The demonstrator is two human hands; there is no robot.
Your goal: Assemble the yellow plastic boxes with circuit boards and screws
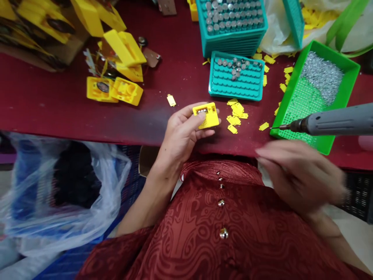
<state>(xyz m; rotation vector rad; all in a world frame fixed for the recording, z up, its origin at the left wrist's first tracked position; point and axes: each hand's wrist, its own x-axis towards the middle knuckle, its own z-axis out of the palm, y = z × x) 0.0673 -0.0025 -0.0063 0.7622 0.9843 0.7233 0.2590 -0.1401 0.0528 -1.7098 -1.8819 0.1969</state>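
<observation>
My left hand (182, 134) grips a small yellow plastic case (210, 118) over the table's front edge, its thumb pressed near an open slot with metallic cells inside. To the right, my right hand (300, 171) is smeared by motion below a grey electric screwdriver (338, 120), apart from its body; what its fingers hold, if anything, does not show. The screwdriver's thin bit points left over the rim of a green basket (316, 91). Several small yellow covers (237, 112) lie just right of the case, and a single yellow cover (171, 100) lies to its left.
A teal tray (236, 87) holds several button cells, with a stack of teal trays (233, 42) behind it. Small silver screws (323, 76) fill part of the green basket. Opened yellow cases with wires (126, 91) lie at left. A clear plastic bag (113, 194) lines a blue crate below the table.
</observation>
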